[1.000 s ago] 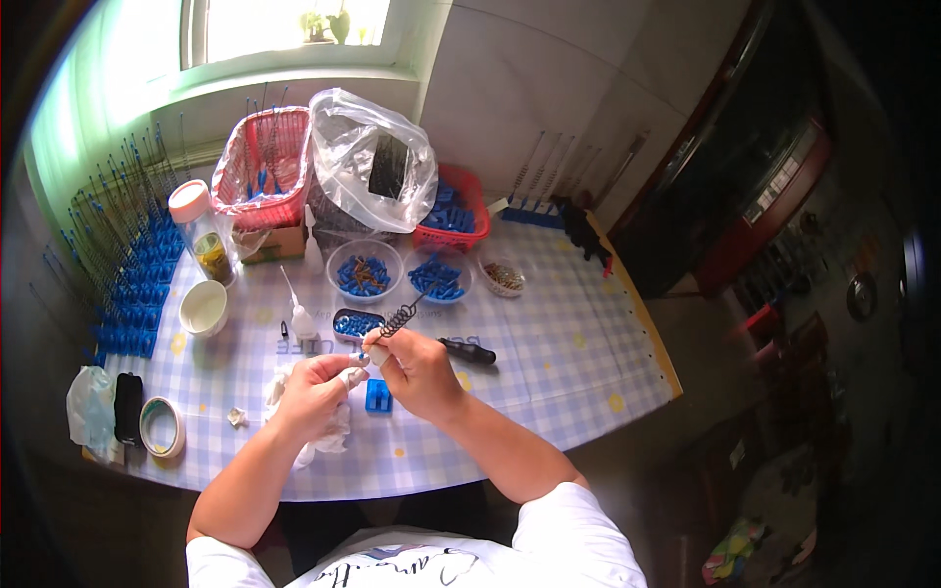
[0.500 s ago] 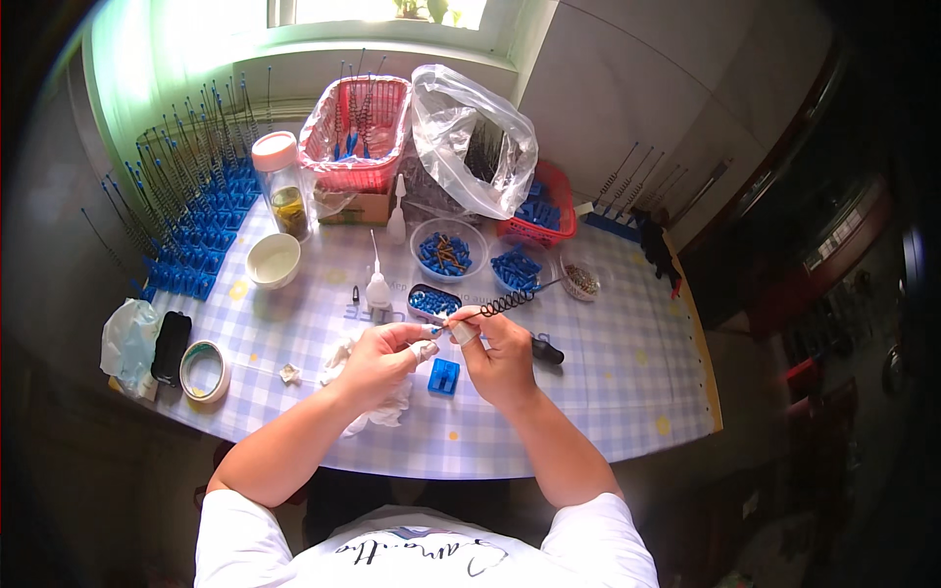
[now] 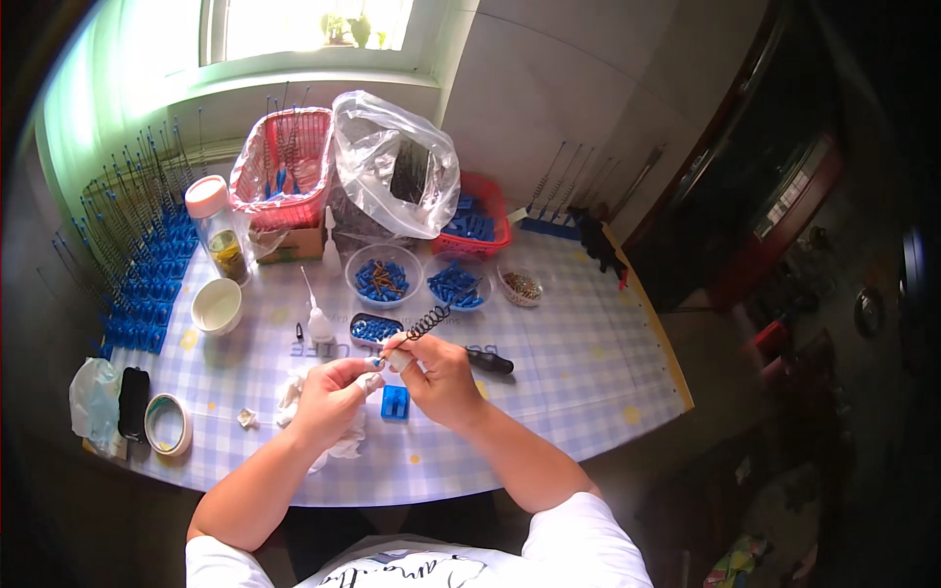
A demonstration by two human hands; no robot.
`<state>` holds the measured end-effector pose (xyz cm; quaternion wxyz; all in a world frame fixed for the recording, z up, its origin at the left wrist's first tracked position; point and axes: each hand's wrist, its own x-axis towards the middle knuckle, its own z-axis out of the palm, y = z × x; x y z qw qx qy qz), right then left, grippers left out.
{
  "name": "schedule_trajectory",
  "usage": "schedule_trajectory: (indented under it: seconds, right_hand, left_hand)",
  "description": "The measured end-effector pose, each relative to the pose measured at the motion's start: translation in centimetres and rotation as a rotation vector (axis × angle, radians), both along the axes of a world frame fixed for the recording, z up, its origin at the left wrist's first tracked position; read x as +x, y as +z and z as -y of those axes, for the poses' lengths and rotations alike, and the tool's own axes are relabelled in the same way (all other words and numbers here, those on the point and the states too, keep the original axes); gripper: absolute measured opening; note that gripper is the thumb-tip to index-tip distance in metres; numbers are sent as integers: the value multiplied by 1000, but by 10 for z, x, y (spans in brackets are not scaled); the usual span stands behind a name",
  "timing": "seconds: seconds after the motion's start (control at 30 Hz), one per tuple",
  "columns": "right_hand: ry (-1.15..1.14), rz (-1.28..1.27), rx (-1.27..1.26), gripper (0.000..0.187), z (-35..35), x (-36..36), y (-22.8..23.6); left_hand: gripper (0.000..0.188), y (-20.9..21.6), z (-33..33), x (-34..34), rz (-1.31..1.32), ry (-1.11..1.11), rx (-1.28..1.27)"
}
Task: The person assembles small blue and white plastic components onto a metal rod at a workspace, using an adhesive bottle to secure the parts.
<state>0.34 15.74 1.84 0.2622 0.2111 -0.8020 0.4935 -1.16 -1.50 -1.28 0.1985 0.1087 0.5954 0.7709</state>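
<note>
My right hand point(image 3: 446, 380) pinches a thin black wire with a coiled spring section point(image 3: 428, 321), which slants up and away to the right. Fingertip to fingertip with it, my left hand point(image 3: 331, 400) is closed on a tiny blue-tipped piece point(image 3: 378, 363) at the wire's near end. White wraps cover some fingers on both hands. Just beyond them lies a dark oblong tin point(image 3: 376, 327) of small blue beads. Nearer me, a square blue block point(image 3: 395, 403) rests on the checked cloth. Crumpled white tissue point(image 3: 343, 443) is partly hidden under my left hand.
Bowls of blue parts point(image 3: 383, 275) and a small bowl of metal bits point(image 3: 520, 285) stand farther back. A black-handled tool point(image 3: 490, 362) lies to the right. Needle bottle point(image 3: 320, 325), white cup point(image 3: 217, 307), tape roll point(image 3: 168, 425) and rows of upright wires point(image 3: 147, 265) are leftward.
The whole view has swung, so the table and its things sit farther left and lower in the picture. Both hands still meet at the wire's end, with little visible change in grip.
</note>
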Motion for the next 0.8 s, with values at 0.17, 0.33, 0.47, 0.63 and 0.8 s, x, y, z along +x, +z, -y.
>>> schedule_trajectory:
  seconds: [0.17, 0.33, 0.47, 0.63, 0.8]
  right_hand:
    - [16, 39, -21, 10, -2, 1, -1]
    - [10, 31, -4, 12, -2, -1, -3]
    - [6, 50, -5, 12, -2, 0, -1]
    - [10, -5, -37, 6, 2, 0, 2]
    - [7, 47, -28, 12, 0, 1, 1]
  left_hand:
    - [22, -3, -1, 0, -7, -8, 31]
    - [22, -3, -2, 0, -4, 0, 63]
    - [21, -3, -1, -1, 2, -19, 67]
    - [21, 1, -2, 1, -11, 4, 40]
    - [21, -2, -2, 1, -9, -2, 69]
